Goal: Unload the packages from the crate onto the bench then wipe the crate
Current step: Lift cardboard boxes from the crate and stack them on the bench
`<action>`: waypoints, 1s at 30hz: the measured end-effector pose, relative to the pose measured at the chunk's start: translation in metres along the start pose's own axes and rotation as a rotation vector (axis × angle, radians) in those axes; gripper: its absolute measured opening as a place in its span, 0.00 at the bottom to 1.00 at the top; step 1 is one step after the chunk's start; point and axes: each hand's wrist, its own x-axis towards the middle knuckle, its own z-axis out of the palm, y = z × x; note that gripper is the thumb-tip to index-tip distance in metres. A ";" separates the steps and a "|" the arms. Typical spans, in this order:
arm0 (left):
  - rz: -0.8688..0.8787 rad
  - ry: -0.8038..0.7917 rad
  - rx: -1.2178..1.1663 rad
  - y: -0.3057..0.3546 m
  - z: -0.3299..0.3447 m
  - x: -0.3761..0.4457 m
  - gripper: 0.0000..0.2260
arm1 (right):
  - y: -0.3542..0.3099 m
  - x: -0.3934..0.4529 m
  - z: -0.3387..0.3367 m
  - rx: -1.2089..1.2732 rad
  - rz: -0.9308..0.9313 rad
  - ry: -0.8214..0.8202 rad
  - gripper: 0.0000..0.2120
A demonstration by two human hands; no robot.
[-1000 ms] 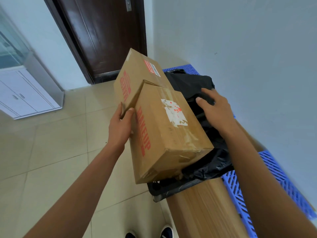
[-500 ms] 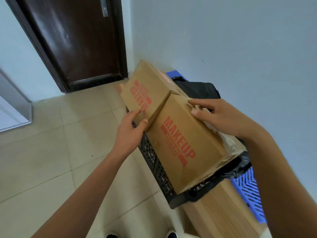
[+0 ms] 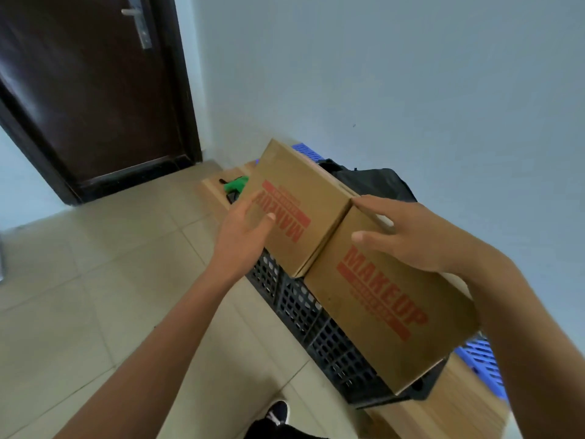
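Two brown cardboard boxes printed MAKEUP in red lie in the black lattice crate point(image 3: 311, 315), which stands on the wooden bench point(image 3: 449, 416). The far box point(image 3: 300, 198) tilts up above the crate's rim. The near box point(image 3: 389, 308) lies lower and sticks out over the rim. My left hand point(image 3: 242, 239) touches the printed side of the far box with its fingers stretched out. My right hand point(image 3: 408, 236) grips the far top edge of the near box, thumb on the printed face. A black plastic bag point(image 3: 376, 182) lies behind the boxes.
A blue slatted plastic panel point(image 3: 481, 362) stands between the bench and the pale wall. A green object point(image 3: 235, 184) lies on the bench's far end. A dark door point(image 3: 95, 90) is at the far left, tiled floor point(image 3: 95, 296) below, my shoe point(image 3: 278, 413) near the bench.
The view has swung right and down. My left hand slid from the far box's lower edge up onto its printed side. My right hand stays on the near box's top edge.
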 end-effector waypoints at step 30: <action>0.066 -0.552 -0.197 -0.013 -0.039 0.203 0.22 | -0.125 0.091 0.062 0.021 0.732 0.671 0.37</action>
